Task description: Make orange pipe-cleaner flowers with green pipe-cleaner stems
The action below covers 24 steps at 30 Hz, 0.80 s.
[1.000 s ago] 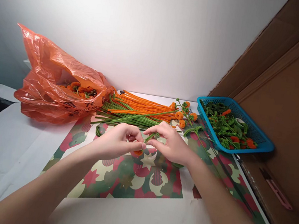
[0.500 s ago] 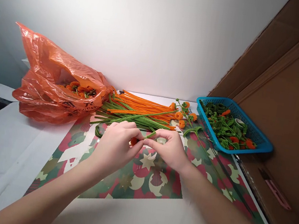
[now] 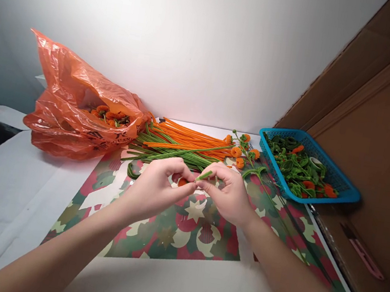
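Observation:
My left hand (image 3: pixel 164 185) and my right hand (image 3: pixel 229 196) meet over the patterned mat, thumb and fingertips pinched together. Between the right thumb and forefinger a short green pipe cleaner (image 3: pixel 205 175) sticks up at a slant. A small orange pipe cleaner piece (image 3: pixel 182 182) shows in the gap behind the left fingertips; its shape is mostly hidden, and I cannot tell how it joins the green one. Just beyond the hands lie bundles of green pipe cleaners (image 3: pixel 178 156) and orange pipe cleaners (image 3: pixel 189 136). A dark green coil (image 3: pixel 133 171) rests left of my left hand.
An orange plastic bag (image 3: pixel 62 115) with orange flowers inside stands at the left. A long-stemmed orange flower spray (image 3: pixel 242 151) lies right of the bundles. The blue basket (image 3: pixel 348 195) holds green leaves and orange pieces. A pink-handled cutter (image 3: pixel 365 259) lies at the right, by cardboard.
The pinched fingertips have closed in nearer each other, and the green pipe cleaner's end now points up more freely above the right thumb. The whole view has shifted slightly.

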{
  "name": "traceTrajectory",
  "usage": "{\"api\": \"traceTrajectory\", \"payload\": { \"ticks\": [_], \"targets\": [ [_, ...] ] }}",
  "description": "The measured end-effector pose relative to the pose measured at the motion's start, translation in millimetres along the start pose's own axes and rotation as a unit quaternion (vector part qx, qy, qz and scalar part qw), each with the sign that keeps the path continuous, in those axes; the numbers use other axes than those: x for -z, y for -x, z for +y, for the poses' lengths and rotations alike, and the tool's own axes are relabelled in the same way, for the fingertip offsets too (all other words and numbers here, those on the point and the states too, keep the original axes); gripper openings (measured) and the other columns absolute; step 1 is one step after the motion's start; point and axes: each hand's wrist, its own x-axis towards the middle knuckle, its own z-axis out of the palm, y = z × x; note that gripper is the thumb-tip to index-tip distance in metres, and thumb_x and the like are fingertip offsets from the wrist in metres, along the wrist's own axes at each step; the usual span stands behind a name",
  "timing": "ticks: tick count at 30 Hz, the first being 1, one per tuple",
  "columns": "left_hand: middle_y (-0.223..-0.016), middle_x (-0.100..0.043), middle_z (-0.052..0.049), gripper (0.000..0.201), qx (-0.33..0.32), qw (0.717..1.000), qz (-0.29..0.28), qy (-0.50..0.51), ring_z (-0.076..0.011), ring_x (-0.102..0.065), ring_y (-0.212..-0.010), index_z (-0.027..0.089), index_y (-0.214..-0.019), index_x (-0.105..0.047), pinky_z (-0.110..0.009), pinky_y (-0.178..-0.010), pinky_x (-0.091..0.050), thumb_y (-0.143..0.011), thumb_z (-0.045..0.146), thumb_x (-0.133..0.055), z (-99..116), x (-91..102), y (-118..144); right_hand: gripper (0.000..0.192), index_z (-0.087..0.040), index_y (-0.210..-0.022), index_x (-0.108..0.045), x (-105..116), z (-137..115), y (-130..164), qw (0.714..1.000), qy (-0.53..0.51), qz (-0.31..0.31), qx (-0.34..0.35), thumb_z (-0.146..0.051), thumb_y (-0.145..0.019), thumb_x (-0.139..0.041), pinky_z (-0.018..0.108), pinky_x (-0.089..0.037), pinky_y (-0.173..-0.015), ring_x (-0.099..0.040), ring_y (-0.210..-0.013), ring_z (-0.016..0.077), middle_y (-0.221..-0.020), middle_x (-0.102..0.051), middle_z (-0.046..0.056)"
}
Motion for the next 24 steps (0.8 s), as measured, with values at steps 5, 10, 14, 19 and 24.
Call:
{"api": "traceTrajectory", "payload": {
  "ticks": [5, 10, 14, 19, 24],
  "targets": [
    [-0.064, -0.059, 0.0, 0.019, 0.111, 0.949, -0.203, 0.214, -0.0138, -0.056, -0.064, 0.018, -0.066, -0.062, -0.025, -0.06, -0.043, -0.075, 0.032, -0.07, -1.8, 10.5, -6.8, 0.02, -0.021, -0.076, -0.067, 9.2, -3.2, -0.3, 0.994, -0.037, -0.085, 0.05, -0.038, -0.087, -0.066, 0.031, -0.044, -0.069, -0.054, -0.076, 0.0163, -0.078, -0.063, 0.003],
    [-0.054, -0.046, 0.004, 0.024, 0.127, 0.901, -0.292, 0.295, -0.0102, -0.042, -0.054, 0.018, -0.056, -0.057, -0.025, -0.054, -0.037, -0.068, 0.031, -0.072, -15.8, 7.5, -14.5, 0.022, -0.022, -0.076, -0.068, 9.9, -3.0, 0.3, 0.99, -0.062, -0.119, 0.04, -0.042, -0.084, -0.069, 0.03, -0.044, -0.071, -0.054, -0.079, 0.017, -0.078, -0.064, 0.003],
    [-0.064, -0.055, 0.001, 0.022, 0.101, 0.944, -0.216, 0.23, -0.0131, -0.051, -0.061, 0.019, -0.069, -0.062, -0.027, -0.059, -0.041, -0.074, 0.038, -0.07, -16.0, 2.3, -12.5, 0.018, -0.02, -0.073, -0.064, 8.8, -2.3, -1.5, 0.996, -0.022, -0.084, -0.007, -0.032, -0.086, -0.068, 0.028, -0.042, -0.071, -0.052, -0.078, 0.0154, -0.077, -0.062, 0.001],
    [-0.077, -0.058, -0.002, 0.018, -0.085, 0.991, 0.078, -0.072, -0.0163, -0.054, -0.074, 0.02, -0.081, -0.069, -0.029, -0.066, -0.04, -0.078, 0.038, -0.07, -5.3, -6.5, -4.2, 0.02, -0.02, -0.066, -0.057, 3.5, -5.4, -2.6, 0.995, 0.078, 0.023, -0.056, -0.022, -0.085, -0.064, 0.028, -0.04, -0.072, -0.053, -0.078, 0.0157, -0.072, -0.061, 0.0],
    [-0.072, -0.051, -0.001, 0.016, -0.125, 0.977, 0.086, -0.149, -0.0149, -0.05, -0.067, 0.02, -0.079, -0.069, -0.027, -0.061, -0.038, -0.081, 0.035, -0.065, -5.0, -12.8, -3.8, 0.014, -0.02, -0.071, -0.061, -6.6, -10.1, 2.2, 0.987, 0.069, 0.079, -0.125, -0.026, -0.083, -0.062, 0.03, -0.042, -0.073, -0.056, -0.078, 0.0174, -0.077, -0.064, 0.002]
  ]
}}
